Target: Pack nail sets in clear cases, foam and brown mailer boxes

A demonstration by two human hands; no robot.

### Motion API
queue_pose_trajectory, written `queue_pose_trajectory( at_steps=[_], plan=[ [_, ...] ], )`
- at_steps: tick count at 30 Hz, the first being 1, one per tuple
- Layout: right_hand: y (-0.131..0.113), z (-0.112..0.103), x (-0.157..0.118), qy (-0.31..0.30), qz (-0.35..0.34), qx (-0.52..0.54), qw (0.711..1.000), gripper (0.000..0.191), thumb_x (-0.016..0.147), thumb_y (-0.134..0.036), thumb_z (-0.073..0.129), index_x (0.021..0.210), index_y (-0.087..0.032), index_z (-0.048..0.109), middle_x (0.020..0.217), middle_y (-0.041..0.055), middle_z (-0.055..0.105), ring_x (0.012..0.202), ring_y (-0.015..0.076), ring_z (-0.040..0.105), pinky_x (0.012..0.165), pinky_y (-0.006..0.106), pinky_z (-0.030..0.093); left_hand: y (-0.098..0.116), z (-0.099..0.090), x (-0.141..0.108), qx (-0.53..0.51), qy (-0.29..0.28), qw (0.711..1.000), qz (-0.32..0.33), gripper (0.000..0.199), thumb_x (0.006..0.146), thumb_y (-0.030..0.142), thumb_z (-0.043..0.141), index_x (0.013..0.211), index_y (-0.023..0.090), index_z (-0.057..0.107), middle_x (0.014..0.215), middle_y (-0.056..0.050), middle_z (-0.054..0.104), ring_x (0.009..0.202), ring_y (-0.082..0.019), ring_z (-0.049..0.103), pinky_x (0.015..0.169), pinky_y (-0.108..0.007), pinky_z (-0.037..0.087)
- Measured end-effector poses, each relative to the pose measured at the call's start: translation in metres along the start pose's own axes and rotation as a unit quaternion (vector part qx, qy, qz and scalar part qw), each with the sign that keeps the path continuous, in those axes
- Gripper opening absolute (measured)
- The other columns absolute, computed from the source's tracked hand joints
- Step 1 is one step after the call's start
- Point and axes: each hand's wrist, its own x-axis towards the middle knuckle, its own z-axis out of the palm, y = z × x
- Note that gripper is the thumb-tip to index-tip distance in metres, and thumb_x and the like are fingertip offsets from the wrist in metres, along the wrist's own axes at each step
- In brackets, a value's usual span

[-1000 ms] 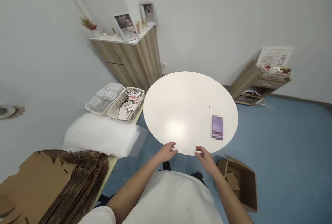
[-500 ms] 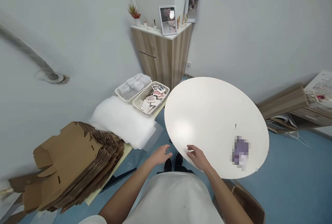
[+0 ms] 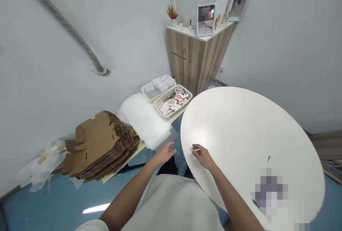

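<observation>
My left hand point(image 3: 165, 152) is held in the air with its fingers apart and nothing in them, between the foam sheets point(image 3: 145, 118) and the round table. Over the left edge of the round white table point(image 3: 240, 127) hovers my right hand point(image 3: 202, 155), fingers loosely curved and apart, holding nothing. A pixelated purple item point(image 3: 269, 191) lies on the table's near right part. The stack of flattened brown cardboard boxes point(image 3: 98, 142) is to the left of my left hand.
Beyond the foam, one basket point(image 3: 153, 99) holds clear plastic cases and another basket point(image 3: 167, 116) holds printed cards. A wooden corner cabinet point(image 3: 191, 65) carries picture frames, small bottles and a plant point(image 3: 172, 12). Crumpled white wrapping point(image 3: 40, 167) is at the far left.
The view has turned left, so the cabinet and baskets sit farther right and the round table looks larger. Both hands remain empty and raised.
</observation>
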Motion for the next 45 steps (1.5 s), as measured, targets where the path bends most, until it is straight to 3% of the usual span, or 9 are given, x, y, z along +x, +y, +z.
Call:
queue_pose_trajectory(
  at_steps=[4,8,13,19,24,30,34,38,45],
  plan=[
    [-0.013,-0.001,0.035,-0.004,-0.01,0.006,1.0,0.036,0.074,-0.037,0.05,0.107,-0.023,0.054,0.104,0.0052,0.06,0.079,0.0149,0.059,0.076,0.032,0.045,-0.007,-0.026,0.009,-0.004,0.04,0.999,-0.006,0.052,0.072,0.049,0.051,0.115,0.019,0.049,0.113,-0.011,0.055,0.096,-0.023,0.055,0.078,-0.033,0.045],
    [-0.037,0.007,0.071,0.003,-0.019,0.029,0.999,0.034,0.075,-0.037,0.048,0.105,-0.023,0.055,0.096,0.0036,0.062,0.08,0.0152,0.058,0.075,0.031,0.045,-0.007,-0.057,0.034,-0.011,0.074,0.997,0.008,0.045,0.074,0.045,0.05,0.111,0.019,0.051,0.111,-0.009,0.057,0.091,-0.02,0.057,0.077,-0.031,0.046],
    [-0.07,0.02,0.121,0.014,-0.033,0.003,0.999,0.034,0.074,-0.037,0.047,0.103,-0.021,0.056,0.074,0.0001,0.061,0.071,0.015,0.057,0.069,0.031,0.045,-0.004,-0.088,0.092,-0.058,0.113,0.991,0.035,0.037,0.075,0.039,0.052,0.105,0.019,0.053,0.114,-0.008,0.055,0.091,-0.018,0.057,0.076,-0.029,0.047],
    [-0.096,0.028,0.193,0.091,-0.007,-0.033,0.995,0.033,0.07,-0.032,0.052,0.1,-0.019,0.057,0.092,0.0051,0.062,0.079,0.0163,0.057,0.073,0.031,0.046,0.008,-0.113,0.167,-0.155,0.123,0.98,0.016,0.044,0.073,0.04,0.055,0.11,0.015,0.053,0.12,-0.011,0.052,0.105,-0.021,0.051,0.084,-0.029,0.043],
    [-0.106,0.04,0.242,0.112,0.009,-0.048,0.992,0.032,0.071,-0.031,0.053,0.1,-0.019,0.058,0.097,0.0056,0.061,0.088,0.0181,0.056,0.079,0.033,0.045,0.008,-0.119,0.207,-0.231,0.108,0.967,-0.022,0.059,0.074,0.048,0.053,0.121,0.013,0.045,0.129,-0.014,0.044,0.117,-0.023,0.043,0.093,-0.031,0.035],
    [-0.108,0.056,0.281,0.124,0.017,-0.09,0.988,0.038,0.071,-0.029,0.053,0.107,-0.017,0.055,0.118,0.0089,0.051,0.11,0.024,0.046,0.09,0.038,0.039,-0.005,-0.11,0.233,-0.283,0.063,0.956,-0.039,0.067,0.078,0.06,0.035,0.131,0.018,0.033,0.14,-0.008,0.029,0.127,-0.022,0.028,0.1,-0.032,0.028],
    [-0.104,0.066,0.287,0.127,0.026,-0.102,0.986,0.044,0.069,-0.029,0.054,0.111,-0.018,0.051,0.117,0.0087,0.05,0.11,0.0246,0.045,0.093,0.04,0.035,-0.008,-0.104,0.238,-0.296,0.036,0.954,-0.041,0.065,0.082,0.06,0.024,0.132,0.02,0.029,0.142,-0.005,0.024,0.128,-0.019,0.026,0.101,-0.031,0.029],
    [-0.101,0.072,0.285,0.146,0.022,-0.106,0.983,0.046,0.068,-0.029,0.055,0.113,-0.019,0.049,0.119,0.0078,0.048,0.113,0.0245,0.042,0.096,0.04,0.031,-0.006,-0.106,0.236,-0.258,0.025,0.965,-0.036,0.066,0.082,0.06,0.024,0.131,0.018,0.032,0.141,-0.006,0.026,0.13,-0.02,0.022,0.105,-0.031,0.021],
    [-0.104,0.069,0.285,0.156,0.072,-0.068,0.983,0.048,0.067,-0.032,0.056,0.112,-0.018,0.049,0.113,0.0092,0.052,0.103,0.0235,0.049,0.09,0.038,0.037,-0.009,-0.109,0.236,-0.232,0.017,0.972,-0.022,0.064,0.082,0.059,0.027,0.131,0.018,0.034,0.139,-0.008,0.03,0.129,-0.022,0.025,0.106,-0.034,0.018]
  ],
)
